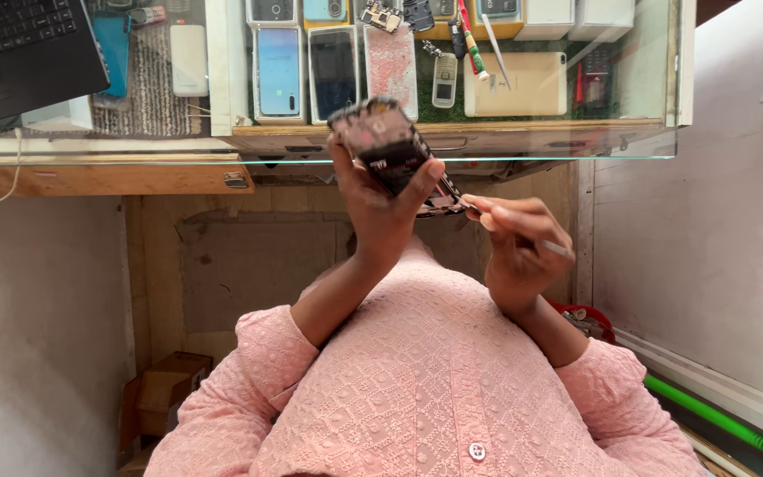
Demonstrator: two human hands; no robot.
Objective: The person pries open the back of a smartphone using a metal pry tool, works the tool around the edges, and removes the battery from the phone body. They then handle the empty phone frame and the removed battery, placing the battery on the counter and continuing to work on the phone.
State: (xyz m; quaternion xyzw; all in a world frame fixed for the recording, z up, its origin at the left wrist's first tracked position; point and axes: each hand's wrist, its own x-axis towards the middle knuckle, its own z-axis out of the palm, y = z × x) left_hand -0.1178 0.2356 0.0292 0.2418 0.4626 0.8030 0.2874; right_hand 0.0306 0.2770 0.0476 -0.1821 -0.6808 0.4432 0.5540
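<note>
Opened phone (390, 150), back cover off and internals exposed, is gripped by the left hand (381, 208) above the glass counter (134, 150) (phones displayed beneath), while the right hand (514, 243) pinches a slim tool (551, 248), apparently tweezers, at its lower edge; reassembly not done.

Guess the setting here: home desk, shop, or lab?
Most likely a small phone repair shop. The left hand holds an opened phone with its insides bare, the right hand works on it with a thin tool, and a glass counter covers a tray of phones.
</note>
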